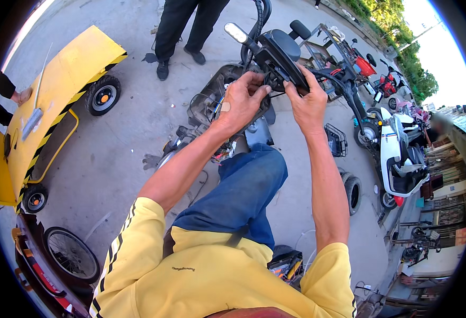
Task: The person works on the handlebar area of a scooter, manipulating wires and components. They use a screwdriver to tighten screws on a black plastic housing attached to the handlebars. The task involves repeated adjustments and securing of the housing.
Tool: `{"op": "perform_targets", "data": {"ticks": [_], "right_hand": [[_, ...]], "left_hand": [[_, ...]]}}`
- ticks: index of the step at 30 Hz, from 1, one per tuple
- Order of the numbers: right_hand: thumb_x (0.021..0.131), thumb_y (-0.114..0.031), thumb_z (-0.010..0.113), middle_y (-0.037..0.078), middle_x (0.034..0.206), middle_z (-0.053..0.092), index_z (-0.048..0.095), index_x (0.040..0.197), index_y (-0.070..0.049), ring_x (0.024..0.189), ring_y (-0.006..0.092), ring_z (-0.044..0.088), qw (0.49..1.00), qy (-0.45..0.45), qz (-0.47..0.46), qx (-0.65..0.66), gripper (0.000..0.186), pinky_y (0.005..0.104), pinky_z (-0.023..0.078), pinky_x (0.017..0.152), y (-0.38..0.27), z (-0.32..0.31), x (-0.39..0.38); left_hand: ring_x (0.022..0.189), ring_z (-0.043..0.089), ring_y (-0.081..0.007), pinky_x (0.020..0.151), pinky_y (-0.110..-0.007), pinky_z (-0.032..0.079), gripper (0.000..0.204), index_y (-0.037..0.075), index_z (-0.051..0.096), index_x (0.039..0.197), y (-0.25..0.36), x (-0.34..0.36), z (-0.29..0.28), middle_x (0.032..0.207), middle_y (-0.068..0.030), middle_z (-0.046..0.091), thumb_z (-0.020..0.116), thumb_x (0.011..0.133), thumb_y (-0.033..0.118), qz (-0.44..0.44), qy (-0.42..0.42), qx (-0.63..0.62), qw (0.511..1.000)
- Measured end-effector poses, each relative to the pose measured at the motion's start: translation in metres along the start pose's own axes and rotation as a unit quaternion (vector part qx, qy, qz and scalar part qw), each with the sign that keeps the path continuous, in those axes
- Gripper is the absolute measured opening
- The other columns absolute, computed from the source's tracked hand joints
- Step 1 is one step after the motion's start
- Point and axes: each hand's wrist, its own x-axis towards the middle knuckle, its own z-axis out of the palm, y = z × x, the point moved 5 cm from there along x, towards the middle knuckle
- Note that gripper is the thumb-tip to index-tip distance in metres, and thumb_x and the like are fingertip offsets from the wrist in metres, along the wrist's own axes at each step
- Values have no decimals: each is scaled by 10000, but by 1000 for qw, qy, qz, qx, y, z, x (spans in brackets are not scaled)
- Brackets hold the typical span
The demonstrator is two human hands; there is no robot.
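Observation:
Black plastic housing (282, 45) sits at the handlebar of a partly stripped scooter in front of me. My right hand (308, 103) grips its near right edge, thumb on the near side and fingers over the rim. Just left of it, my left hand (241, 100) is closed, thumb and fingers pinched together under the housing among dark cables. What it pinches is hidden. A bandage (225, 107) is on the back of this hand. The scooter's open front body (203, 108) shows loose wires below my left hand. A pale oval mirror or lamp (236, 33) sticks out beyond the housing.
To the left stands a yellow cart (63, 69) with a brush (32, 124) on it and another person's hand (23, 96) at its edge. A person in dark trousers (182, 26) stands ahead. On the right are tires (353, 193), a black basket (335, 140) and a white scooter (397, 159).

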Motion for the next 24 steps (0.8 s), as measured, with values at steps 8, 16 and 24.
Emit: {"op": "perform_targets", "data": {"ticks": [8,16,24], "right_hand": [[893,-27,782,142,1196,764,678,1347,-11,1030,201,767,1000,13,-14,-20,466,354,618,895,5,2,-2],[888,-21,769,184,1273,738,667,1355,-21,1130,322,752,970,11,-173,-167,479,385,589,960,-14,8,-3],[895,-48,766,197,1306,712,658,1350,-13,1189,373,707,975,4,-161,-155,469,429,563,1013,-16,13,-3]], "left_hand": [[961,774,-276,816,-402,610,325,-61,674,1251,-1,-11,14,1069,-219,768,726,970,94,38,47,38,997],[1013,720,-468,831,-494,613,686,-172,406,1497,3,-31,43,1314,-329,625,695,973,162,114,-27,331,936],[996,745,-410,809,-449,627,692,-191,425,1468,-4,-31,52,1286,-322,647,704,955,182,169,9,433,885]]}}
